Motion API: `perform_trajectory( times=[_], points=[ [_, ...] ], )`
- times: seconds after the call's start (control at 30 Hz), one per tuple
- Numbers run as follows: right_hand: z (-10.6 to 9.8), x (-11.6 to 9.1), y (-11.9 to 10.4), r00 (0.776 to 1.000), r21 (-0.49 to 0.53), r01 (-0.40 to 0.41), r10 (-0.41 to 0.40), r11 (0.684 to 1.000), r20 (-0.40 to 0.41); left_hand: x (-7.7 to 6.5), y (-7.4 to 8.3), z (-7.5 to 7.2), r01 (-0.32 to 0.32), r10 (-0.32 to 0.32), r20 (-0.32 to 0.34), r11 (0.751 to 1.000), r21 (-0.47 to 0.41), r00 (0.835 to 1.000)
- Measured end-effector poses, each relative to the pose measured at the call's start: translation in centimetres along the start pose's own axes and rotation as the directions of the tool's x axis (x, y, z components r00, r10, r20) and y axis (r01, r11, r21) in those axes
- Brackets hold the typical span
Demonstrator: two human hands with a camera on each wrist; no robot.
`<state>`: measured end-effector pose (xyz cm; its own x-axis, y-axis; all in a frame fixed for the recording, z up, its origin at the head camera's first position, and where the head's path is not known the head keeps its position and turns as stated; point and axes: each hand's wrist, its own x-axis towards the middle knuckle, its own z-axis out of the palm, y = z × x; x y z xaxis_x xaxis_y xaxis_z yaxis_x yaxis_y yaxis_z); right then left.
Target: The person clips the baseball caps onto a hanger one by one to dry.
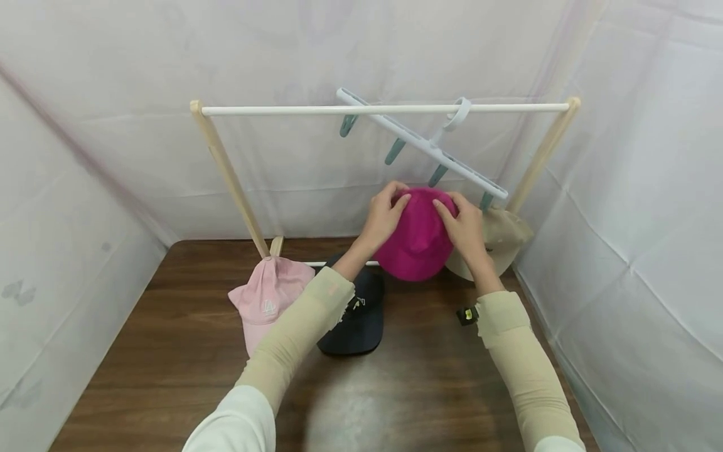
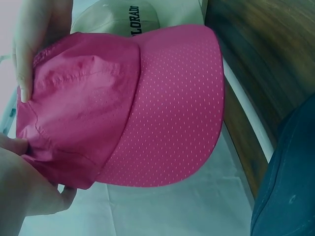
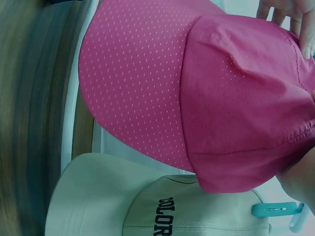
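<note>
A bright pink baseball cap [image 1: 415,248] is held up by both hands, brim downward, in front of a white hanger [image 1: 420,143]. My left hand [image 1: 386,215] pinches its upper left edge between thumb and fingers. On the upper right edge, my right hand [image 1: 464,226] pinches it the same way. Teal clips, such as this clip [image 1: 438,175], hang from the slanted hanger just above the cap. Beside my right hand, a beige cap [image 3: 147,206] with dark lettering hangs from a teal clip [image 3: 273,210] at the hanger's right end.
A white rail [image 1: 271,111] on wooden posts carries the hanger by its hook. Below, a light pink cap [image 1: 282,285] and a black cap [image 1: 361,333] lie on the brown wooden table [image 1: 147,376]. White cloth walls [image 1: 638,188] surround it. A small black object [image 1: 466,316] shows by the right sleeve.
</note>
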<state>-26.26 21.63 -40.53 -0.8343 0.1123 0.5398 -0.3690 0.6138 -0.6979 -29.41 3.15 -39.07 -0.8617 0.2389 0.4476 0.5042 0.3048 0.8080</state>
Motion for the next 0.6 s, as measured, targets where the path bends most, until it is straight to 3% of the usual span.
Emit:
perform_trajectory(
  times=[0.2,0.47,0.6],
  points=[
    [0.1,-0.1,0.0,1.0,0.022,-0.024,0.024,0.999,0.001,0.4,-0.1,-0.2,0.022,-0.024,0.032,0.999,0.045,0.999],
    [0.1,0.8,0.0,0.999,0.036,-0.046,0.046,0.998,-0.022,2.4,-0.1,-0.2,0.03,-0.038,0.066,0.992,0.119,0.997],
    [0.0,1.1,0.1,0.998,0.043,-0.046,0.048,0.998,-0.043,3.7,0.0,-0.2,0.031,-0.039,0.122,0.997,0.071,0.992]
  ],
)
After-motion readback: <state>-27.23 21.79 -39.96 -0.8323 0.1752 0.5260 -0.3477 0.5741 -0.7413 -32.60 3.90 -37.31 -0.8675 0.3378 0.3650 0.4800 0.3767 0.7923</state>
